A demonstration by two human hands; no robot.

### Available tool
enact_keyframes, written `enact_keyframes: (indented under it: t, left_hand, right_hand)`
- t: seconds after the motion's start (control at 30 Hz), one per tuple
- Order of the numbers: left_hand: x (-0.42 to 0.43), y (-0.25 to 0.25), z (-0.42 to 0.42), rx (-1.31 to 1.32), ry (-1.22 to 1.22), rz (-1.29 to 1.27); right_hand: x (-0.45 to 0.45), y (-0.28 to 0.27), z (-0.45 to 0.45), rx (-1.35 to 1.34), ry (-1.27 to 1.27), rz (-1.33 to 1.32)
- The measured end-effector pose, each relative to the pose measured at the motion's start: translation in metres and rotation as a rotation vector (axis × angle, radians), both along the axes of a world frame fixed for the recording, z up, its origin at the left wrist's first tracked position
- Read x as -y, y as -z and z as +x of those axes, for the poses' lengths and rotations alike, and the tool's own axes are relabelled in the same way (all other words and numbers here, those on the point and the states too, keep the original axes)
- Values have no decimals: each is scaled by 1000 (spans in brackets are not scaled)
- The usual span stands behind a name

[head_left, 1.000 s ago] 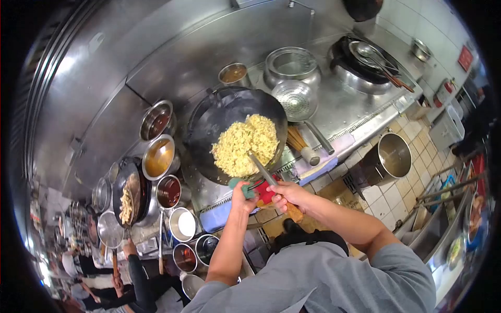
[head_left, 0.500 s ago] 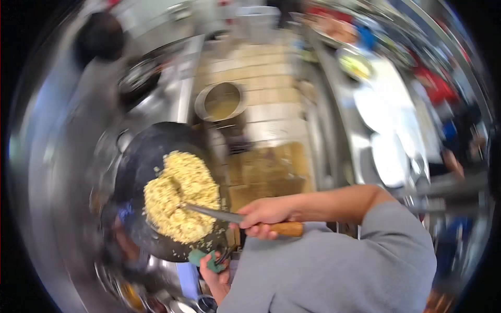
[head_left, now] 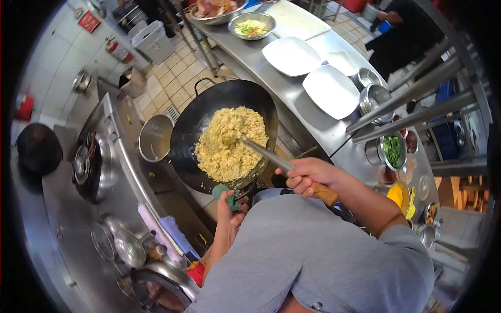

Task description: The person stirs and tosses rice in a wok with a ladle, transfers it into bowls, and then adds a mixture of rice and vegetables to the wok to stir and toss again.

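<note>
A large black wok [head_left: 185,125] full of yellow fried rice [head_left: 229,161] is held out in front of me, between the stove and the steel counter. My left hand [head_left: 231,211] is closed around a green cloth [head_left: 233,201] at the wok's near handle. My right hand [head_left: 308,177] grips a long metal ladle [head_left: 266,152] with a wooden end. The ladle's head is in the rice, partly hidden by a heap of it.
Square white plates [head_left: 331,91] lie on the steel counter [head_left: 313,125] at the right, with a bowl of shredded vegetables [head_left: 251,26] and a container of greens [head_left: 391,150]. A metal pot [head_left: 156,138] stands left of the wok. A person [head_left: 407,31] is at upper right.
My view has turned from the stove to the counter. The wok has come off the stove, carried with my left hand on its handle. The ladle has stayed in my right hand, its head in the rice.
</note>
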State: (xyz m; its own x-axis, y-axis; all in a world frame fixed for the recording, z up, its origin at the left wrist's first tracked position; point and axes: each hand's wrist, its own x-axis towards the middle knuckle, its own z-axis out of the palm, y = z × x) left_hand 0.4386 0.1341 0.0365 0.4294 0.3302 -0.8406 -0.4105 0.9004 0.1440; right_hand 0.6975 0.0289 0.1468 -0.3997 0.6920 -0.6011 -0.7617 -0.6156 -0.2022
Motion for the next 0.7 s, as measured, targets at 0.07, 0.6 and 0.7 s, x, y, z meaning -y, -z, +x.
enact_keyframes:
  t: [0.07,0.6,0.7]
  left_hand:
    - [-17,4,12,-3,108,-5]
    - [-103,30,39,15,316,127]
    - [-107,37,31,5,285,97]
  right_hand:
    - [8,-8,16,-72,112,19]
    - [-43,109,122,2316,-25,129]
    - [-70,95,109,2125,-154,-230]
